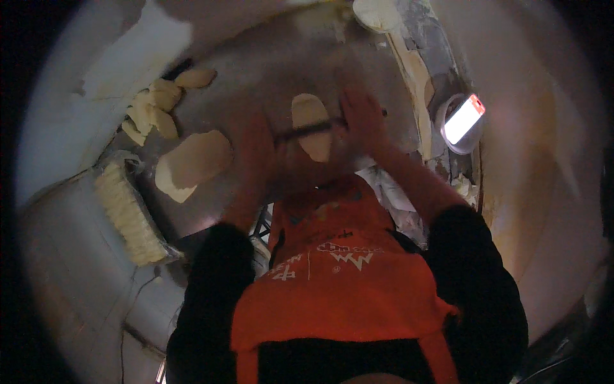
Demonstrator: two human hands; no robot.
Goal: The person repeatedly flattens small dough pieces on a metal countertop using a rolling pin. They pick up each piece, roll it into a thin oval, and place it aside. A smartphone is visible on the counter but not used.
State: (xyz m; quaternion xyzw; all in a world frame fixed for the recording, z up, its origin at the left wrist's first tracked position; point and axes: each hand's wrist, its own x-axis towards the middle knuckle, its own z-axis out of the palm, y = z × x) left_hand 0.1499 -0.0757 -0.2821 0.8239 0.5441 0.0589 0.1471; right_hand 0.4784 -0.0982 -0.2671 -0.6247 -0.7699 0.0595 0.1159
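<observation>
A thin dark rolling pin lies across an oval piece of flattened dough on the worktop. My left hand rests on the pin's left end, blurred, with its fingers pointing away from me. My right hand lies over the right part of the pin, palm down with the fingers stretched out. A short tip of the pin shows beyond it. To the left of my left hand are larger flat dough sheets, which appear to overlap.
Several small dough pieces are heaped at the worktop's far left. Nearer stands a plastic-wrapped pack of pale pieces. A lit phone leans on a round container at right, beside a long pale strip. A red apron covers my front.
</observation>
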